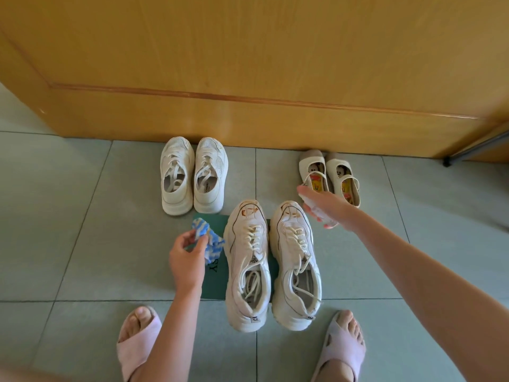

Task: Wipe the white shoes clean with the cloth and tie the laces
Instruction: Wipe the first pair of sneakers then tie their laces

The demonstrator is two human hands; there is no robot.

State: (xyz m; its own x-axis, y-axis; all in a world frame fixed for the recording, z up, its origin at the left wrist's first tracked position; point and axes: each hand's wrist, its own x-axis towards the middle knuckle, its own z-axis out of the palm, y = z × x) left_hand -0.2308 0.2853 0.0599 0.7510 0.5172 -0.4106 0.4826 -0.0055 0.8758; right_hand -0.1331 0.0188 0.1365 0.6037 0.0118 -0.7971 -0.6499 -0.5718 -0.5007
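Two large white sneakers stand side by side on a green mat (213, 282), toes toward the door: the left shoe (246, 268) and the right shoe (296, 268). Their cream laces lie loose and untied. My left hand (187, 260) pinches a crumpled blue-and-white cloth (210, 238) just left of the left shoe's toe. My right hand (327, 205) reaches out past the right shoe's toe and grips a small white bottle (319, 213), mostly hidden under the palm.
A second pair of white sneakers (192, 175) stands by the wooden door (248, 64). Small cream slip-on shoes (330, 177) sit at the right, just beyond my right hand. My feet in pink slippers (137, 340) rest on the grey-green tiles.
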